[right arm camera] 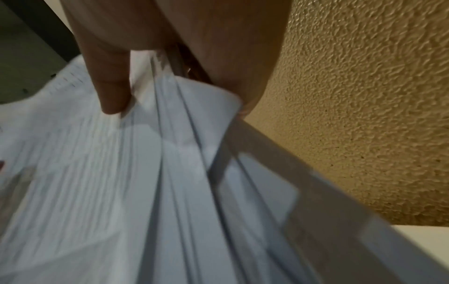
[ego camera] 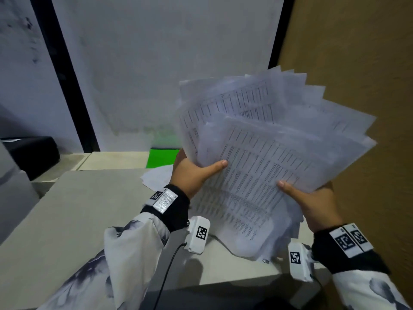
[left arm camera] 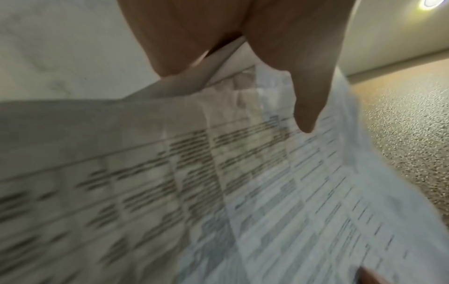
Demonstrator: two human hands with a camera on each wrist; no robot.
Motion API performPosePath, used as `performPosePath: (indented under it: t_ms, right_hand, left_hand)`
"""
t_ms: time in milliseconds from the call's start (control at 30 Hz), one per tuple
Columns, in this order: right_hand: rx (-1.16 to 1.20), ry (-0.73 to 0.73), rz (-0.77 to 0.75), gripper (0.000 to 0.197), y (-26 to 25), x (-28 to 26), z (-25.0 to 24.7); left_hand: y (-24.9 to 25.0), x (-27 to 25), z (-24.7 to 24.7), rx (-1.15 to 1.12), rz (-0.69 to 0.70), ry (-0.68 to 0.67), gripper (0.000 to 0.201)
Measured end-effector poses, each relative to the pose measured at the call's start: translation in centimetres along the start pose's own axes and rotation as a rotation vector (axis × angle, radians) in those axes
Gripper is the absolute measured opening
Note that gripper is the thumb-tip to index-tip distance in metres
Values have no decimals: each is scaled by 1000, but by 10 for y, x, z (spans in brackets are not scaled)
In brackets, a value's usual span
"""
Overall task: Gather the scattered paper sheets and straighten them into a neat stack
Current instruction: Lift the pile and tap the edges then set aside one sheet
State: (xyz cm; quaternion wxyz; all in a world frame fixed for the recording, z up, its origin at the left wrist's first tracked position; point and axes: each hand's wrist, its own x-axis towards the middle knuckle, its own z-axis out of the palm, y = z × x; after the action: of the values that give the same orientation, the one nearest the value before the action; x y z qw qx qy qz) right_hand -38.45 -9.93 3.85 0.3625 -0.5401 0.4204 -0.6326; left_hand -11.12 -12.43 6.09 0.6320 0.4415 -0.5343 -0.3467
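Two hands, left hand (ego camera: pixel 190 173), right hand (ego camera: pixel 317 204), gripping fanned paper sheets (ego camera: pixel 268 139)

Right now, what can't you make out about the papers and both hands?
- Printed text on the paper sheets: blurred in every view.
- Left hand fingers: behind the sheets, head view.
- Right hand fingers: likewise hidden.
- Loose sheets on the table: mostly covered by the left hand.

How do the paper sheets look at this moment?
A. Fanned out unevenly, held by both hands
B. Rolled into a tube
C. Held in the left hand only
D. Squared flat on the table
A: the paper sheets spread like a fan, left hand and right hand gripping their lower edge.
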Motion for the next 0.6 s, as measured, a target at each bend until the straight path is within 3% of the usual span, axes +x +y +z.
performPosePath:
  t_ms: [233,367,500,600]
  right_hand:
    - [133,-54,-20,33,-8,7,7]
    - [160,-47,10,47,-8,12,12]
    - [207,-31,-90,70,-15,28,2]
    - [218,-55,-44,57,-2,19,-2]
  left_hand:
    - [10,3,-16,-81,-9,9,54]
    - [18,0,-13,-79,-20,17,34]
    - [32,14,-17,-48,53,73,51]
    - [13,4,-20,-38,-41,78,76]
